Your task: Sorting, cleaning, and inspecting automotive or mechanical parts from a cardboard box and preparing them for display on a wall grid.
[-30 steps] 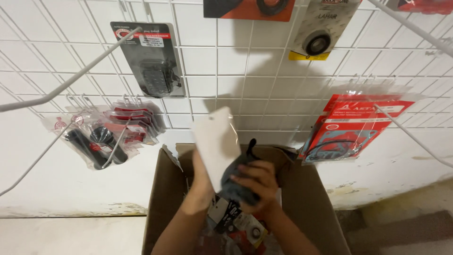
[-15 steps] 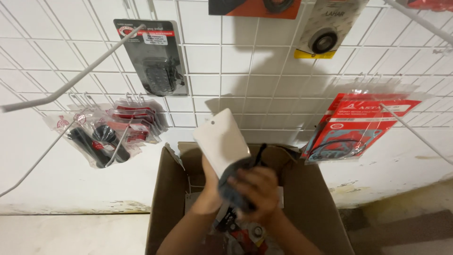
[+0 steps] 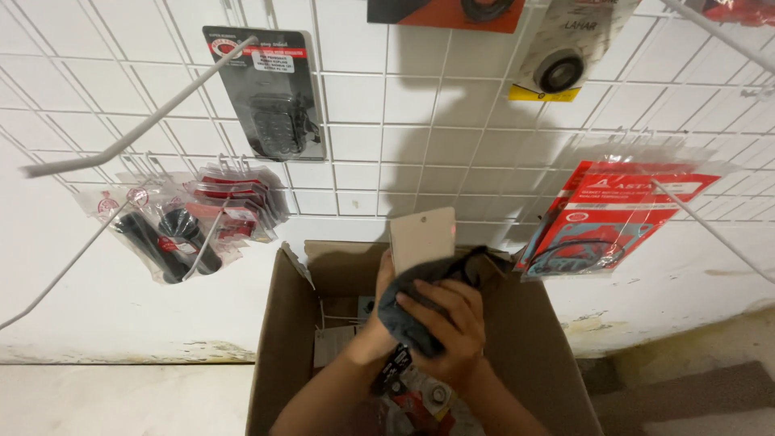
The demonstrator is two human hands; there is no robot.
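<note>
While cloth (image 3: 408, 311) hides card (image 3: 422, 236), left hand (image 3: 379, 323) obscured

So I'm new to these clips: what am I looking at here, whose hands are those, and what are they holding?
One camera sits on a person's head and looks down, so both bare hands are that person's own. The left hand holds a flat pale card-backed package upright. The right hand presses a dark grey cloth against it. Below them stands an open brown cardboard box with more packaged parts inside. Behind is a white wire grid wall hung with packets, such as a red flat packet.
</note>
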